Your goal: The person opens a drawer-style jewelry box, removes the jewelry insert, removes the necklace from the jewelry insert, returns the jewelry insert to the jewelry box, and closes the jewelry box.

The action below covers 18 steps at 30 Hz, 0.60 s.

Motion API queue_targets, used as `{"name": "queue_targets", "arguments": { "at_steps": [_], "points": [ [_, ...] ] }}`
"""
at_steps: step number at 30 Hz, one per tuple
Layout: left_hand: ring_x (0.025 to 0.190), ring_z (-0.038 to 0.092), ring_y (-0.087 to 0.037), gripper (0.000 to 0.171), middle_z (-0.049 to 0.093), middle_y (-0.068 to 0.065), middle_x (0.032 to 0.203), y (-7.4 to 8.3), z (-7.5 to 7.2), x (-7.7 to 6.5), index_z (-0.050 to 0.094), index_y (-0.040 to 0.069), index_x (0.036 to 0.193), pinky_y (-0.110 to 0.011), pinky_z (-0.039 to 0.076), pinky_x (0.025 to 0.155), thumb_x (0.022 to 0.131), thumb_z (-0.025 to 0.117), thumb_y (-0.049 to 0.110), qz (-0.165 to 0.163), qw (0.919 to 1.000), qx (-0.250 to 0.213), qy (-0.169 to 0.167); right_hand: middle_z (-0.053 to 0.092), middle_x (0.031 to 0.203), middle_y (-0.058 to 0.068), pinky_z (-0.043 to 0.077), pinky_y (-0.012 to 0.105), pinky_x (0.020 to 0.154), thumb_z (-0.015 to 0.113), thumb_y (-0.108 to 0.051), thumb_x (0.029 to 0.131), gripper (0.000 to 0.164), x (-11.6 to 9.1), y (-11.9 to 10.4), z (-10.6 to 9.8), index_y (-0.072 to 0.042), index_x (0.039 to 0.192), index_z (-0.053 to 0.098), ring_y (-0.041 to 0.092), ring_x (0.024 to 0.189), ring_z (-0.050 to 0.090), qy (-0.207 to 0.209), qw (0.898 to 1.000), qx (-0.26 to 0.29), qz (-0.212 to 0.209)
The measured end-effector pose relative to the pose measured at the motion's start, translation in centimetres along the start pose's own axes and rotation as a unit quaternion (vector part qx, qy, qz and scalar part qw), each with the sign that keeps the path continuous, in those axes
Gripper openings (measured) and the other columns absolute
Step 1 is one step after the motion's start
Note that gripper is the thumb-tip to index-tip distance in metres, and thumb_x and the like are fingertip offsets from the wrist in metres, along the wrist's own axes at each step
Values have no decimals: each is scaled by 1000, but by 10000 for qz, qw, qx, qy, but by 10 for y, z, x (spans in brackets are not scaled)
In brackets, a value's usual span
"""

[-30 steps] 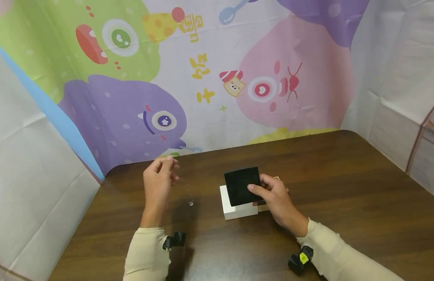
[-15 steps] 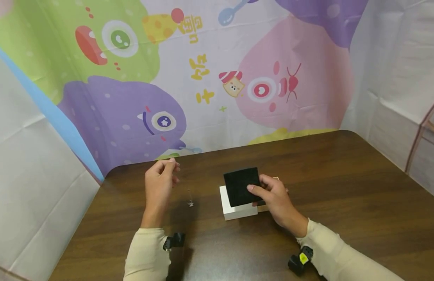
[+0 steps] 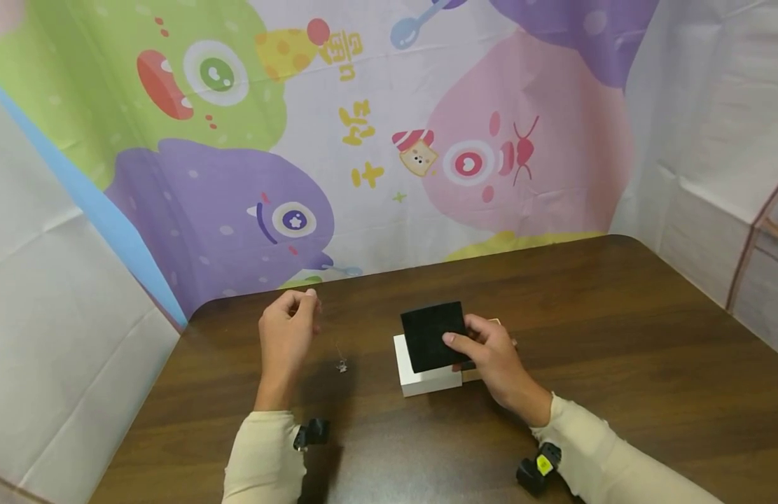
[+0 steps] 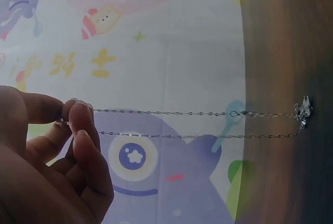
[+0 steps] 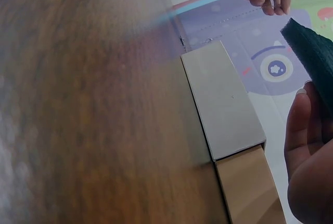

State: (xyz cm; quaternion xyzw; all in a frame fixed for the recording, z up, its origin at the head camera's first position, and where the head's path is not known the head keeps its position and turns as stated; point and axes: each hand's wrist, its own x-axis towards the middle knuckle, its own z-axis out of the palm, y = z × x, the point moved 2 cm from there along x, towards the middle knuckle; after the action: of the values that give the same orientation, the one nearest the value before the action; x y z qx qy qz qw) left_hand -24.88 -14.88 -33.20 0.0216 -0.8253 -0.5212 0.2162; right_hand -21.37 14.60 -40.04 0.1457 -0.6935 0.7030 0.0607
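Note:
In the head view, my left hand (image 3: 286, 343) is raised over the left half of the table. Thumb and fingertips pinch a silver necklace (image 4: 182, 113), whose thin chain drops in two strands. A small sparkling pendant (image 4: 303, 113) dangles at the bottom of the loop. Toward the right, my right hand (image 3: 497, 360) grips a flat, square black pad (image 3: 429, 339), thumb on its face and fingers behind. In the right wrist view the pad shows a fuzzy, foam-like edge. It is held tilted above a white box (image 3: 431, 381) and partly covers it.
A tan box part (image 5: 250, 182) adjoins the white box, mostly hidden behind my right hand in the head view. Both stand on the dark wooden table (image 3: 615, 350). A cartoon-printed curtain (image 3: 376, 231) closes off the table's far edge.
My left hand has turned slightly and shifted a little, its fingers more closely curled. The necklace's chain shows more clearly as the pendant sways slightly. My right hand and the pad have hardly moved.

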Motion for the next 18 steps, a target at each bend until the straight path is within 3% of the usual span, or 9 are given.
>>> {"name": "queue_targets", "arguments": {
  "at_steps": [5,10,18],
  "points": [
    [67,64,-22,39,68,-8,82,-1,-1,-1,70,12,84,-38,45,64,101,55,44,34,9979,649,66,61,86,15,58,41,64,66,-11,96,20,0,0,0,8,99,61,20,76,63,-19,10000,46,-9],
    [71,59,-22,42,67,-3,80,-5,-2,-1,69,17,85,-41,41,69,101,50,51,32,9901,1406,22,61,86,16,58,41,63,66,-11,96,20,1,1,0,8,99,61,20,76,63,-16,10000,42,-53],
    [76,60,-25,41,68,-1,84,-10,-2,0,69,17,83,-45,42,70,102,51,49,118,9829,1837,-50,62,88,16,58,41,63,65,-11,96,20,1,1,0,8,101,61,20,77,63,-7,10000,78,39]
  ]
}}
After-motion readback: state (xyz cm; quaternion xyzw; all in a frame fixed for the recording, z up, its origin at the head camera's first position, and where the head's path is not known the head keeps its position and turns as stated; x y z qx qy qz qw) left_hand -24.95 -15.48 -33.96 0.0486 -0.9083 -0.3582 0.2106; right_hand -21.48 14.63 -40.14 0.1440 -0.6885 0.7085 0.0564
